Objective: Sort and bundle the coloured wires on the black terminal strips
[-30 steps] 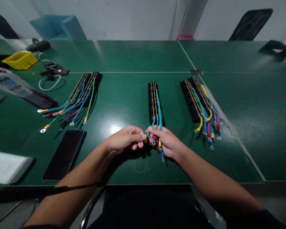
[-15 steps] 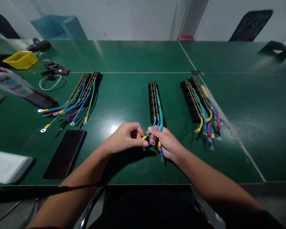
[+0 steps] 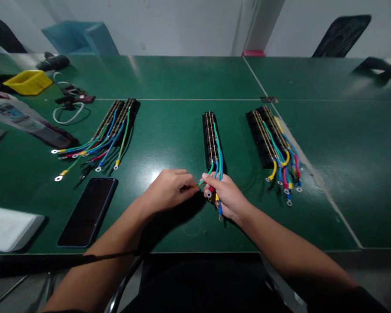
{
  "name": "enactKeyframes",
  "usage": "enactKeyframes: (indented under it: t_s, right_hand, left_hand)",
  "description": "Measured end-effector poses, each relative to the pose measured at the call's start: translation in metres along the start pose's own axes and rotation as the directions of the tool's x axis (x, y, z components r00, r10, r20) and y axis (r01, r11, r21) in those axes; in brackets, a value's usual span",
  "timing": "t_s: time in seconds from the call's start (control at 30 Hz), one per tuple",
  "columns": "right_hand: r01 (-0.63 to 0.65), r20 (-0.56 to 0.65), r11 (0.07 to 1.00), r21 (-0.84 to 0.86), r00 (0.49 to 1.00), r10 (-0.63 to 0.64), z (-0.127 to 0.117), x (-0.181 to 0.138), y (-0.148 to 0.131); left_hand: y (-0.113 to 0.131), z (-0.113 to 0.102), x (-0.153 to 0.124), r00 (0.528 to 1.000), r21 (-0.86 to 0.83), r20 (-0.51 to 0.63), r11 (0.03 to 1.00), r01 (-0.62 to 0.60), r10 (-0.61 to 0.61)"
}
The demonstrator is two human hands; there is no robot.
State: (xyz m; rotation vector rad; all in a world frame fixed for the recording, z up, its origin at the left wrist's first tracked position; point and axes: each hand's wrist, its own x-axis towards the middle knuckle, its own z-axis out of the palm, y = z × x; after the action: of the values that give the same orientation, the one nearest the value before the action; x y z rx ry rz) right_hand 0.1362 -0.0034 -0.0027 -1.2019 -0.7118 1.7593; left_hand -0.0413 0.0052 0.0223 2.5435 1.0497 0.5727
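Observation:
A black terminal strip (image 3: 210, 138) lies lengthwise at the middle of the green table (image 3: 169, 78), with coloured wires running from it toward me. My left hand (image 3: 167, 190) pinches the yellow-tipped end of a green wire (image 3: 206, 175) that comes off the strip. My right hand (image 3: 227, 196) grips the bundle of other wires (image 3: 219, 202), blue, red and yellow ends poking out beside and below its fingers. The two hands nearly touch just in front of the strip's near end.
Another wired strip set (image 3: 112, 128) lies to the left, a third (image 3: 272, 137) to the right. A black phone (image 3: 88, 211) and white pad (image 3: 8, 227) sit near the left front edge. A yellow bin (image 3: 28, 81), cables and a tool are far left.
My left hand has slid slightly forward and lower, its fingers closing tighter on the green wire's tip. My right hand has held the bundle nearly still.

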Motion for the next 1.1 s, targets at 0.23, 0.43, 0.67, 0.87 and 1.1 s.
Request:
enactKeyframes:
  t_s: [0.23, 0.43, 0.67, 0.87, 1.1]
  right_hand:
    - [-0.029, 0.037, 0.998, 0.051, 0.999, 0.027, -0.0024, 0.0030, 0.0022]
    - [-0.065, 0.041, 0.997, 0.030, 0.997, 0.064, -0.0037, 0.0028, 0.0004]
    - [-0.072, 0.082, 0.995, 0.072, 0.994, 0.066, -0.0053, 0.0039, 0.0019]
    - [-0.082, 0.091, 0.995, 0.058, 0.993, 0.077, -0.0060, 0.0047, 0.0016]
    - [-0.077, 0.113, 0.995, 0.067, 0.991, 0.069, -0.0071, 0.0058, 0.0019]
  left_hand:
    - [0.0033, -0.0001, -0.0002, 0.998, 0.086, 0.063, 0.996, 0.003, -0.009]
    - [0.0008, 0.0004, -0.0006, 0.998, 0.095, 0.057, 0.995, 0.029, -0.035]
    - [0.0055, -0.0011, 0.0007, 0.990, 0.157, 0.131, 0.987, 0.023, -0.044]
    - [0.0053, -0.0012, 0.0003, 0.986, 0.177, 0.157, 0.984, 0.018, -0.047]
    - [0.0016, -0.0007, -0.0002, 0.988, 0.146, 0.150, 0.989, 0.021, -0.043]
